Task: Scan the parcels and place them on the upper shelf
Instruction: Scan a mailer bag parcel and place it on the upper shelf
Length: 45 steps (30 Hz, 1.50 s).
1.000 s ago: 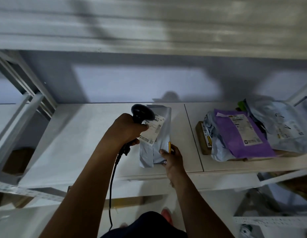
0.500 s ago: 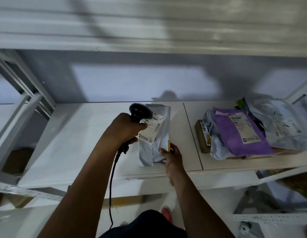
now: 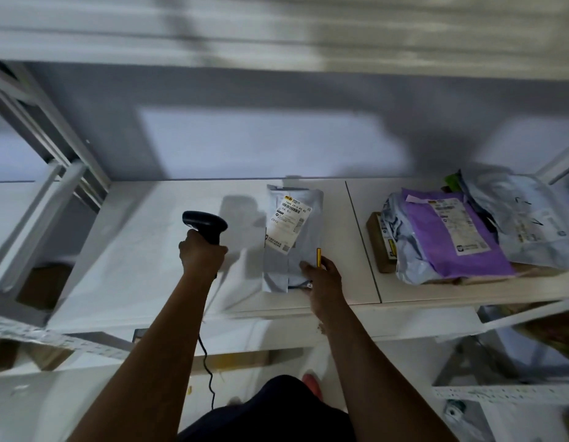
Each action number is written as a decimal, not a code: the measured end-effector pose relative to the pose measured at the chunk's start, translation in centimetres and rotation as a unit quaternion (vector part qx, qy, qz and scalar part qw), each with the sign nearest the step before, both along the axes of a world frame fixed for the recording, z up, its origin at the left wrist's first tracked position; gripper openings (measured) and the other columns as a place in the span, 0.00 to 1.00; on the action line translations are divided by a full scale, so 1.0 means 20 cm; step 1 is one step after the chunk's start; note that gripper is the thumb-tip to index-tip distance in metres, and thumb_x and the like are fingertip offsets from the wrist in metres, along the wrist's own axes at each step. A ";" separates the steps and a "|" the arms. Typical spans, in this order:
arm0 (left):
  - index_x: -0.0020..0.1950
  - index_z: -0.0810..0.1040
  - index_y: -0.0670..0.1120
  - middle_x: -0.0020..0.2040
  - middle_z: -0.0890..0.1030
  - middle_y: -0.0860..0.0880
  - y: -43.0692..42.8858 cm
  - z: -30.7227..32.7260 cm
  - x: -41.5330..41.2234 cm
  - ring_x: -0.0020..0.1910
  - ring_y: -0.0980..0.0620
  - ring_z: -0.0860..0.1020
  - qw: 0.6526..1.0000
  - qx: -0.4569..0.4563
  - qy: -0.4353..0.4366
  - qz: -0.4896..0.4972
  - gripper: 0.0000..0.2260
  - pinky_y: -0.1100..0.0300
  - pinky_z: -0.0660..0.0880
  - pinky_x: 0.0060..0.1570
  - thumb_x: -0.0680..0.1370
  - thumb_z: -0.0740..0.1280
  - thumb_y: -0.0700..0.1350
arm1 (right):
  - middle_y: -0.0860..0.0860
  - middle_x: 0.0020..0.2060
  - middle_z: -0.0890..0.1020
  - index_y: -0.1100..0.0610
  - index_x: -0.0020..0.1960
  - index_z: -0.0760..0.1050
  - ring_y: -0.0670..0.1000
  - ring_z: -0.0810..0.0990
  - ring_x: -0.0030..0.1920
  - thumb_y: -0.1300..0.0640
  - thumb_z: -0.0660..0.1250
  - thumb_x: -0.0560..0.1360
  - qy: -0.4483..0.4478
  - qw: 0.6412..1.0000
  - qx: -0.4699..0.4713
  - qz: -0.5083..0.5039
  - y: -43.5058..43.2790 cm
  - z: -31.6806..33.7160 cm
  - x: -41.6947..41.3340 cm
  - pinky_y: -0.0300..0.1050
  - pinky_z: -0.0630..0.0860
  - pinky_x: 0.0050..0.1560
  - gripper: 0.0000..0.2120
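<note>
The grey parcel (image 3: 292, 240) lies flat on the white shelf (image 3: 143, 250), label (image 3: 289, 224) facing up, just left of the seam between the two shelf boards. It is upright to the viewer, long axis running away from the person.

The right hand (image 3: 321, 279) rests on the parcel's near right corner, fingers pressed down on the bag and pinching a thin yellow marker (image 3: 318, 257) that stands up beside the edge. The left hand (image 3: 201, 255) is closed round the grip of a black barcode scanner (image 3: 205, 222), whose head points right, toward the label but apart from it; its cable (image 3: 208, 371) hangs down in front of the person. Both forearms reach forward and up from the body, the left angled inward.

Judgement: the scanning step is in hand, either just completed or about to be repeated; no beam or readout is visible to confirm a read. The next move calls for a firm grasp of the slack bag and a lift to the upper shelf, whose underside appears blurred at the top of view.

To the right, well apart, a pile of parcels (image 3: 452, 237) sits on the neighbouring board, a purple bag on top.
</note>
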<state>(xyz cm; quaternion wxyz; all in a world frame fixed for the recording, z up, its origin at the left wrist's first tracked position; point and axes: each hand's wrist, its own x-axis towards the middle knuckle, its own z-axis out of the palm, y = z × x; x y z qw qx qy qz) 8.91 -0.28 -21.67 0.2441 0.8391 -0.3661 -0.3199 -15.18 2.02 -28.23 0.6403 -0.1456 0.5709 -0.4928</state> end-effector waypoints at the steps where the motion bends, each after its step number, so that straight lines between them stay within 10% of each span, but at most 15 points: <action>1: 0.62 0.74 0.37 0.56 0.81 0.39 0.00 -0.04 0.00 0.62 0.38 0.77 1.000 -0.003 -0.008 0.004 0.24 0.51 0.74 0.57 0.71 0.79 0.44 | 0.58 0.53 0.83 0.61 0.62 0.76 0.60 0.82 0.53 0.70 0.72 0.74 -0.004 1.000 0.007 -0.006 -0.01 0.01 0.01 0.59 0.82 0.50 0.18; 12: 0.68 0.73 0.44 0.61 0.77 0.41 0.13 -0.11 -0.07 0.60 0.39 0.76 0.981 -0.157 -0.092 -0.065 0.19 0.45 0.74 0.60 0.77 0.69 0.43 | 0.62 0.59 0.82 0.61 0.66 0.77 0.63 0.81 0.55 0.68 0.70 0.75 -0.017 1.000 -0.010 0.000 -0.10 0.22 0.12 0.61 0.79 0.54 0.19; 17: 0.73 0.69 0.52 0.59 0.80 0.51 0.16 0.06 -0.15 0.55 0.51 0.80 0.952 -0.231 0.163 -0.114 0.29 0.57 0.77 0.52 0.76 0.75 0.54 | 0.61 0.60 0.83 0.60 0.68 0.76 0.64 0.81 0.60 0.66 0.70 0.75 -0.040 0.998 -0.043 0.036 -0.07 0.34 0.11 0.56 0.82 0.52 0.21; 25: 0.80 0.57 0.58 0.59 0.76 0.53 0.21 0.18 -0.12 0.38 0.51 0.83 0.909 -0.160 0.250 -0.292 0.51 0.56 0.79 0.27 0.66 0.84 0.43 | 0.63 0.65 0.80 0.62 0.71 0.73 0.64 0.80 0.61 0.66 0.67 0.77 -0.057 0.989 -0.083 0.105 0.11 0.44 0.07 0.64 0.76 0.62 0.22; 30: 0.80 0.55 0.66 0.66 0.74 0.49 0.24 0.18 -0.07 0.59 0.46 0.81 0.877 -0.156 0.336 -0.304 0.56 0.44 0.84 0.35 0.64 0.84 0.35 | 0.59 0.57 0.84 0.57 0.64 0.77 0.62 0.82 0.55 0.68 0.67 0.77 -0.036 0.988 -0.105 0.112 0.15 0.51 0.08 0.66 0.77 0.61 0.17; 35: 0.74 0.60 0.68 0.65 0.77 0.56 0.27 0.26 -0.06 0.59 0.53 0.80 0.868 -0.213 0.288 -0.343 0.53 0.49 0.84 0.44 0.64 0.79 0.28 | 0.55 0.53 0.83 0.52 0.68 0.75 0.54 0.80 0.45 0.63 0.72 0.76 0.049 0.988 -0.074 0.126 0.21 0.59 0.08 0.42 0.73 0.29 0.22; 40: 0.76 0.63 0.58 0.53 0.81 0.38 0.31 0.35 -0.17 0.33 0.39 0.78 0.858 -0.230 0.311 -0.336 0.36 0.44 0.74 0.29 0.74 0.73 0.35 | 0.61 0.60 0.82 0.62 0.68 0.75 0.62 0.82 0.56 0.71 0.67 0.78 -0.023 0.990 -0.089 0.107 0.24 0.70 0.03 0.52 0.84 0.43 0.19; 45: 0.65 0.70 0.54 0.42 0.83 0.42 0.38 0.45 -0.30 0.31 0.47 0.80 0.896 -0.234 0.207 -0.317 0.26 0.47 0.79 0.31 0.71 0.75 0.42 | 0.60 0.55 0.84 0.62 0.59 0.78 0.62 0.83 0.54 0.72 0.64 0.79 -0.021 0.984 -0.120 0.133 0.30 0.85 -0.09 0.58 0.84 0.52 0.11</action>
